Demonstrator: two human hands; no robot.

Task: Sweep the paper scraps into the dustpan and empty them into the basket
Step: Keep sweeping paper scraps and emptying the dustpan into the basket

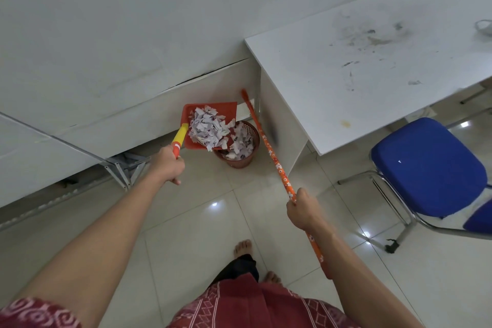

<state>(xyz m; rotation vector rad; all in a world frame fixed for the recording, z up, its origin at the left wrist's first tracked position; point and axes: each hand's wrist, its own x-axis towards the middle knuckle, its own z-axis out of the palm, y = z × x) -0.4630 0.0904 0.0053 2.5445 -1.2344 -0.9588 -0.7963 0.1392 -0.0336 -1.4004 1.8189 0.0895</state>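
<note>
Step in hand, as judged: emptying. Sweeping looks done; no loose scraps visible on the floor tiles in view.

Left hand (167, 165) is closed in a fist round the yellow-and-orange handle of the red dustpan (229, 109), arm stretched forward. The dustpan is held up off the floor, tilted so its open lip hangs over the near-left rim of the basket (254, 136). Paper scraps (209, 126) sit heaped in the pan; a few at the lower edge overhang the lip, right above the basket mouth. The basket already holds a layer of scraps inside. It stands on the floor, just beside the white desk (372, 61) leg and under the long white ledge.

Right hand (302, 208) is clenched round the orange flowered broom (271, 153) shaft, partway along it. The shaft runs diagonally up and away, passing just right of the basket; the broom head is blurred against the desk leg, cannot tell whether it touches the floor.

Position of scraps relative to hands: well ahead of the left hand, at the far end of the handle it holds; left of the broom shaft.

Next move, judged: tip the pan steeper, lip kept inside the rim, so the heap slides in. Risk: light scraps spilling over the near rim onto the floor. A blue chair (428, 165) stands to the right, clear of the work.
</note>
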